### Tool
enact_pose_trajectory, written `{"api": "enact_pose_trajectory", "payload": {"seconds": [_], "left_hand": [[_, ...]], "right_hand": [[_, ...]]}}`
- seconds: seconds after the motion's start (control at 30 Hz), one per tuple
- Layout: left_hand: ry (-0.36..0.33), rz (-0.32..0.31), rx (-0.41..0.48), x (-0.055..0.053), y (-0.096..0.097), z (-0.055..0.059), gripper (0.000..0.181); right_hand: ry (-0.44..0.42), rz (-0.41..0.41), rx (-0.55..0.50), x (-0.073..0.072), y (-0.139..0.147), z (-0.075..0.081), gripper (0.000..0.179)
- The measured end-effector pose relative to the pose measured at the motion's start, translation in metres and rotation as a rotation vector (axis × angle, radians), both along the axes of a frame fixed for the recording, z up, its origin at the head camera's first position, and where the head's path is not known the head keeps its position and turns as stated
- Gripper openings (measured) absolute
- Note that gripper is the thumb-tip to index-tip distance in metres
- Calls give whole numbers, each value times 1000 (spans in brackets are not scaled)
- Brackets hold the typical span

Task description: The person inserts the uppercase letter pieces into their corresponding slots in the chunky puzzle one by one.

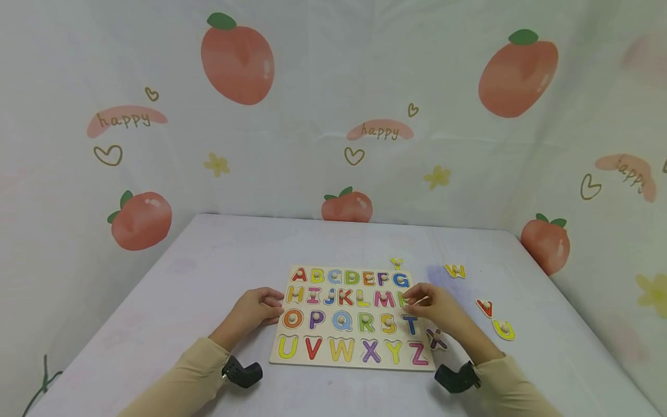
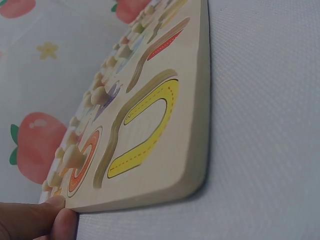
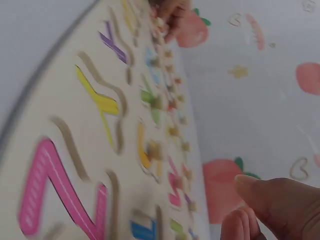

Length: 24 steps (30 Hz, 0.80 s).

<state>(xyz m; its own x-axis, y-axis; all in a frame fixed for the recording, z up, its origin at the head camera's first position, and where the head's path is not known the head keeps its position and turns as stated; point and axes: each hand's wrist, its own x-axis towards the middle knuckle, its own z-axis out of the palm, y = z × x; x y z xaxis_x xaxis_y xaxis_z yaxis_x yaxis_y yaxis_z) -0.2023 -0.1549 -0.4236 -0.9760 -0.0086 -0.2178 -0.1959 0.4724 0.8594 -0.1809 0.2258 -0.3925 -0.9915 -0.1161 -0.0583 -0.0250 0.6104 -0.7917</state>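
A wooden alphabet puzzle board (image 1: 383,362) lies on the table. Knobbed letters fill its upper rows up to the S piece (image 1: 388,323); the T recess (image 1: 410,325) and the bottom row, from the U recess (image 2: 167,112) to the Z recess (image 3: 47,185), show flat printed letters without knobs. My left hand (image 1: 259,307) grips the board's left edge beside the O piece (image 2: 75,162), thumb on the rim. Over the right edge hovers my right hand (image 1: 431,302), partly covering the green N piece (image 1: 401,299). Nothing shows between its thumb and bent fingers.
Loose knobbed letters lie around the board: a yellow Y (image 1: 396,263) behind it, a yellow W (image 1: 455,271) at the back right, a red V (image 1: 484,307) and yellow U (image 1: 503,330) farther right, and a dark X (image 1: 436,339) beside the right edge under my forearm.
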Motion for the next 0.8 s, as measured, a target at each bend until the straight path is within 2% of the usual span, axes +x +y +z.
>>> {"api": "enact_pose_trajectory", "payload": {"seconds": [0.23,0.4,0.63,0.8], "left_hand": [[-3,-3,3,-1,0,1,33],[-6,-3,-2,-1,0,1,34],[2,-9,3,-1,0,1,34],[-7,1,5,-2,0,-1,33]], "right_hand": [[17,-114,14,-5,30,11,32],[26,-148,20,-13,47,11,38],[18,-131,2,-30,59,-9,38],[1,-73,17,-36,57,-17,35]]}}
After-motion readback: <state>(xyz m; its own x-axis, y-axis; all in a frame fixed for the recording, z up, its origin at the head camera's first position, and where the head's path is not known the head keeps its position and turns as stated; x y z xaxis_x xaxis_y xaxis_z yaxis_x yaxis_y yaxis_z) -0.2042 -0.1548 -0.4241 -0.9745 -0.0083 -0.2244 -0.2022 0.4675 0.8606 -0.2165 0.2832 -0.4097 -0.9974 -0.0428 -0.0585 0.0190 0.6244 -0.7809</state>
